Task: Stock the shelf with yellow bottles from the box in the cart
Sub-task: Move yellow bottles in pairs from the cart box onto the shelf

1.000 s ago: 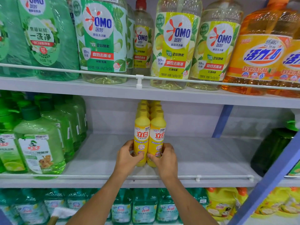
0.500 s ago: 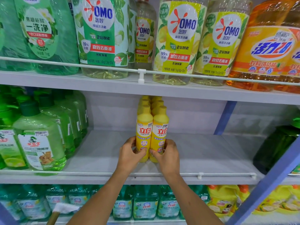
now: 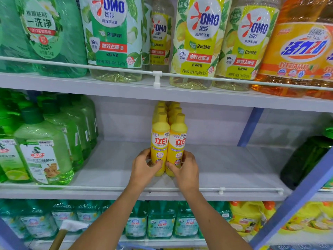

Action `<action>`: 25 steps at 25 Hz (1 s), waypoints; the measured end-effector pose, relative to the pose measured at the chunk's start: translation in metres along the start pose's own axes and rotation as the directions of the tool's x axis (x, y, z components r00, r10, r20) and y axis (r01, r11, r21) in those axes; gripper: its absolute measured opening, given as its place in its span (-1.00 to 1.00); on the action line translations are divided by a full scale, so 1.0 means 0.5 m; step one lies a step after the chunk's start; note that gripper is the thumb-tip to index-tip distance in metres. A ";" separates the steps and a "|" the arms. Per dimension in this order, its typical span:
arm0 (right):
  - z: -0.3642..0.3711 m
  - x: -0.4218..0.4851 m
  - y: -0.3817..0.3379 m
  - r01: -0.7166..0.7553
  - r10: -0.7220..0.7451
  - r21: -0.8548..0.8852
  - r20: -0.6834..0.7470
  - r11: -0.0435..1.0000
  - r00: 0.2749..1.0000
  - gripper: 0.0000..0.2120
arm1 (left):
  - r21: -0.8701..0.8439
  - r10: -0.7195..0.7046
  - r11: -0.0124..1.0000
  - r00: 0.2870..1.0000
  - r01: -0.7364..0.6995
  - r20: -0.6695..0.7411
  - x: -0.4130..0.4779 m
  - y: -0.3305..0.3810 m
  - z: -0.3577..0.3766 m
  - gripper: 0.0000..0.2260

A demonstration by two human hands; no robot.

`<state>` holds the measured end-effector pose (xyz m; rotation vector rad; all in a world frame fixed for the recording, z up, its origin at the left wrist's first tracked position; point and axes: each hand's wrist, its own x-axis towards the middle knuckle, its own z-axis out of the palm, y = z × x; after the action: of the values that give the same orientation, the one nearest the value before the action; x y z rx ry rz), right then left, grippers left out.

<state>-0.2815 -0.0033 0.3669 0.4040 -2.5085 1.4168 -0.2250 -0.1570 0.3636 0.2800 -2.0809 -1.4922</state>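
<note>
Left hand [image 3: 143,167] grips left yellow bottle [image 3: 159,139]; right hand [image 3: 186,168] grips right yellow bottle [image 3: 178,141]; both upright.

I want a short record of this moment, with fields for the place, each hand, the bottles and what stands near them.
place: middle shelf, behind a white rail
left hand: grips the left bottle low down
right hand: grips the right bottle low down
bottles: yellow, upright, side by side, touching
behind: more yellow bottles in two rows
near: green bottles at left, dark bottle at right
</note>
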 end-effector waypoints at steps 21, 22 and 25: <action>0.012 0.009 0.027 0.027 -0.026 0.037 -0.006 0.999 1.000 -0.44 | 0.032 -0.015 0.999 0.999 0.013 0.042 0.002 0.010 -0.016 -0.56; 0.012 0.009 0.028 0.033 -0.033 0.038 -0.010 0.999 0.999 -0.44 | 0.027 -0.018 0.999 0.999 0.017 0.038 0.001 0.011 -0.016 -0.57; 0.013 0.006 0.025 0.032 -0.032 0.023 -0.012 0.999 0.999 -0.44 | 0.016 -0.027 1.000 0.999 0.026 0.032 -0.002 0.014 -0.013 -0.58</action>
<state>-0.2891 -0.0030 0.3550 0.4365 -2.4670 1.4336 -0.2195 -0.1593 0.3715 0.2923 -2.1226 -1.5056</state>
